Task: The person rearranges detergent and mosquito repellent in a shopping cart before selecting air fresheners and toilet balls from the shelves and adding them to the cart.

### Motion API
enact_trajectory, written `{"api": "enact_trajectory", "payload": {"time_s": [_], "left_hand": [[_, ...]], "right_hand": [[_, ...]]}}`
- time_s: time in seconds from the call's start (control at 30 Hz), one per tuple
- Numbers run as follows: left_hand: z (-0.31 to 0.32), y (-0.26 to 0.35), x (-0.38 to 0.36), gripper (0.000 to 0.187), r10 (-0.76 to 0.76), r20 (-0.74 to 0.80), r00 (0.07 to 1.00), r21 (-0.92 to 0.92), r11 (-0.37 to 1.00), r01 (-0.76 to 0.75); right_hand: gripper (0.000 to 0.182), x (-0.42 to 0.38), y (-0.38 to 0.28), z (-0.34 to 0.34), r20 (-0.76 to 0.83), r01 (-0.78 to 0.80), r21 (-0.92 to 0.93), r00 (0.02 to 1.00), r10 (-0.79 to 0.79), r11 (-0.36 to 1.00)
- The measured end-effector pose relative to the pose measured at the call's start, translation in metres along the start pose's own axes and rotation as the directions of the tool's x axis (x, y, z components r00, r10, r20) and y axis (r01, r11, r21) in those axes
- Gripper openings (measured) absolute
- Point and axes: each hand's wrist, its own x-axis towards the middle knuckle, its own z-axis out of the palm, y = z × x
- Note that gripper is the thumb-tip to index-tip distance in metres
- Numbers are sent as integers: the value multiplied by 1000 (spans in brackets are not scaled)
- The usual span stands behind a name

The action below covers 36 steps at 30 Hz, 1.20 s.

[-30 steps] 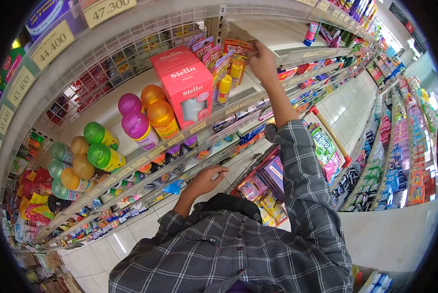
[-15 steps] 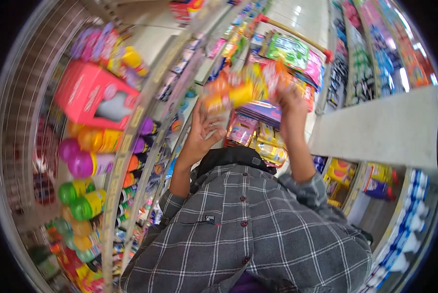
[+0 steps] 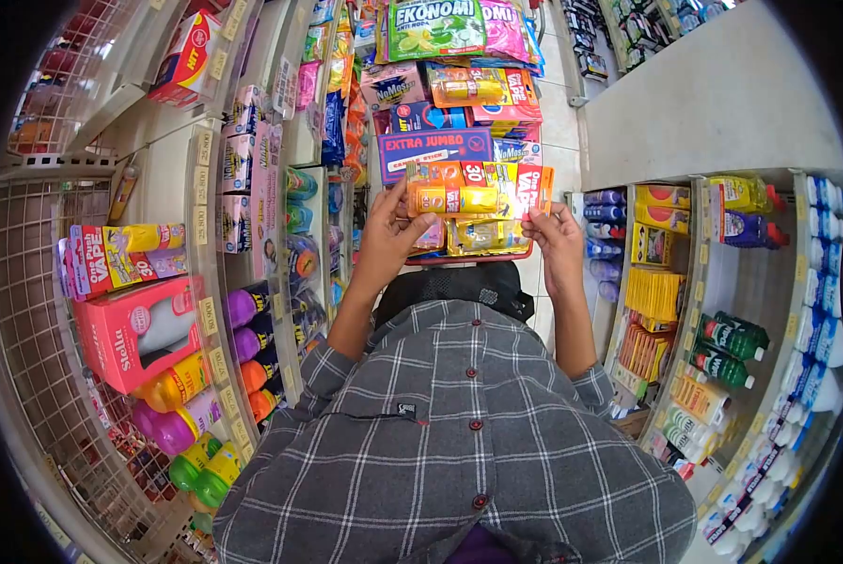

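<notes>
Both hands hold an orange carded pack (image 3: 478,193) with a yellow bottle in its blister, level in front of my chest. My left hand (image 3: 390,237) grips its left end, thumb on the front. My right hand (image 3: 558,242) pinches its right end. Under the pack sits a red shopping basket (image 3: 449,122) filled with several packets, among them a green "EKONOMI" bag (image 3: 433,26) and a purple "EXTRA JUMBO" box (image 3: 434,148). My grey checked shirt (image 3: 459,442) fills the lower middle of the view.
Shelves on the left hold a pink Stella box (image 3: 134,331), colourful spray bottles (image 3: 191,414) and more of the same carded packs (image 3: 120,256). On the right stand shelves of bottles and yellow packets (image 3: 713,310) beside a white shelf end panel (image 3: 703,103). Tiled floor lies beyond the basket.
My right hand took a carded pack off the upper shelf and brought it down. My left hand rose and took its other end. My view swung down from the shelf toward the basket.
</notes>
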Motion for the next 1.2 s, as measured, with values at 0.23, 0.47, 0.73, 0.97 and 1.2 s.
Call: {"api": "enact_trajectory", "payload": {"time_s": [0.23, 0.47, 0.73, 0.97, 1.2], "left_hand": [[-7, -18, 51, 62, -3, -100, 995, 193, 981, 22], [-19, -47, 137, 54, 257, -113, 960, 888, 459, -18], [-17, -39, 146, 46, 272, -34, 962, 871, 479, -105], [-25, -36, 148, 47, 256, 14, 967, 882, 452, -132], [-19, -47, 160, 51, 281, -30, 959, 875, 472, -111]], "right_hand": [[42, 71, 11, -3, 69, 216, -500, 975, -210, 839], [59, 156, 13, 16, 204, 409, -830, 856, -476, 379], [57, 133, -6, 23, 238, 353, -919, 852, -467, 177], [53, 138, -12, 21, 240, 344, -920, 873, -425, 188], [54, 159, -11, 20, 254, 353, -919, 869, -424, 173]]}}
